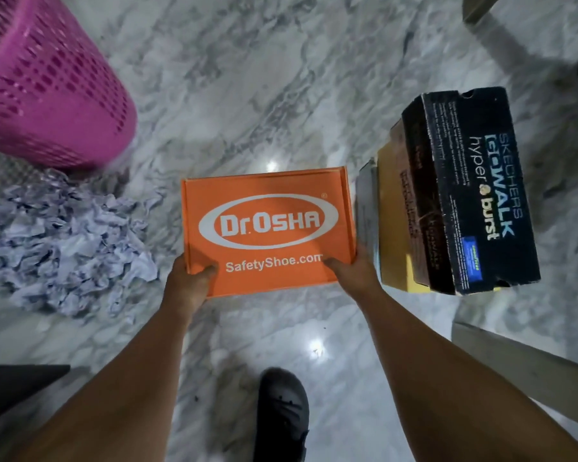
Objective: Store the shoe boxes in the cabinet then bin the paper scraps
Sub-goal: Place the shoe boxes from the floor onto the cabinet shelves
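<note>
Marble floor (234, 78): orange Dr.Osha shoe box (267, 228) held level above it, long axis left-to-right, left hand (189, 281) and right hand (351, 271) gripping near corners, black Skechers box (474, 191) stack just right, paper scraps (67, 248) left.

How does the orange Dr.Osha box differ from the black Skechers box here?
The orange box is held in both hands, left hand and right hand; the black box is untouched. The orange box is on its own; the black box tops a stack. Both are closed printed shoe boxes.
</note>
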### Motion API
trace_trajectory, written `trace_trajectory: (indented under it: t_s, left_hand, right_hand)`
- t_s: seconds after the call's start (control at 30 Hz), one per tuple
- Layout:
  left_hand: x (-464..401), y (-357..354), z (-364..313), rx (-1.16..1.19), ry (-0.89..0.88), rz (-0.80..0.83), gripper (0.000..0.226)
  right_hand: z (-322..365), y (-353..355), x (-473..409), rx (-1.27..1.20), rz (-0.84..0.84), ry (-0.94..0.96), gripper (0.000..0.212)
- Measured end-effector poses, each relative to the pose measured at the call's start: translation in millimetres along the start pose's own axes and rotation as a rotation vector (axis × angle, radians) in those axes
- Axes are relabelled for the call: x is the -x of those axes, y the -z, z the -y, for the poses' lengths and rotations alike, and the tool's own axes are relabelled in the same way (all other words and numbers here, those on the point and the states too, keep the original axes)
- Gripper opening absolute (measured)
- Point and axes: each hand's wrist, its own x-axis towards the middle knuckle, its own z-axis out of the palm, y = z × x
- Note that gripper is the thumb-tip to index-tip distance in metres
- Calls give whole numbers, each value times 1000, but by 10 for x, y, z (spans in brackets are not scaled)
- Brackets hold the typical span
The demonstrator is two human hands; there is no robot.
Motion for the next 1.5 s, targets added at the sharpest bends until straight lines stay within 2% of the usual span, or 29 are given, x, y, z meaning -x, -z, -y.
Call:
trace_trajectory:
  t_s: [0.1, 0.23, 0.33, 0.5, 0.63, 0.73, 0.83, 0.9, 1.0, 1.1, 1.17, 1.27, 1.33, 1.4, 1.5]
  left_hand:
    - [396, 225, 129, 33, -10, 22, 29]
    - [1117, 539, 270, 90, 17, 14, 54]
    - [1808, 753, 311, 153, 29, -5, 59]
    - [3083, 1179, 566, 239, 13, -42, 42]
    - [4357, 1829, 1116, 276, -2, -110, 46]
    - [5359, 2421, 1617, 360, -12, -188, 38]
    - [6228, 3027, 2271, 444, 29, -268, 34]
    - [6589, 3400, 2759, 513, 75, -331, 41]
    - [6907, 3965, 3310, 645, 91, -468, 54]
    - [7071, 4542, 3688, 750, 113, -566, 47]
    - [7040, 4897, 3906, 857, 81, -633, 55]
    - [7358, 5415, 3897, 933, 92, -723, 70]
    - [7905, 5725, 3541, 1024, 106, -804, 68]
    - [7998, 5978, 3469, 1077, 109, -880, 67]
    - [7931, 6286, 3437, 1164, 137, -974, 79]
  right_hand:
    - [59, 74, 433, 62, 43, 27, 97]
    - [306, 250, 1253, 100, 28, 61, 83]
    - [412, 368, 1899, 115, 1, 60, 82]
    - [359, 545, 3093, 120, -55, 82, 88]
    - [307, 543, 4530, 195, -46, 127, 80]
    - [216, 431, 5602, 246, 2, 180, 86]
    - [138, 130, 6573, 303, 108, 275, 87]
    - [138, -131, 7194, 326, 184, 337, 75]
    - [216, -586, 7929, 349, 261, 436, 74]
    - [442, -1061, 8461, 359, 325, 576, 79]
    - [672, -1381, 8789, 380, 363, 668, 73]
    - [1048, -1851, 9207, 396, 396, 769, 70]
    - [1252, -2121, 9438, 390, 419, 820, 72]
    - [1428, -2371, 9625, 370, 447, 837, 70]
    - [1698, -2763, 9771, 360, 485, 864, 70]
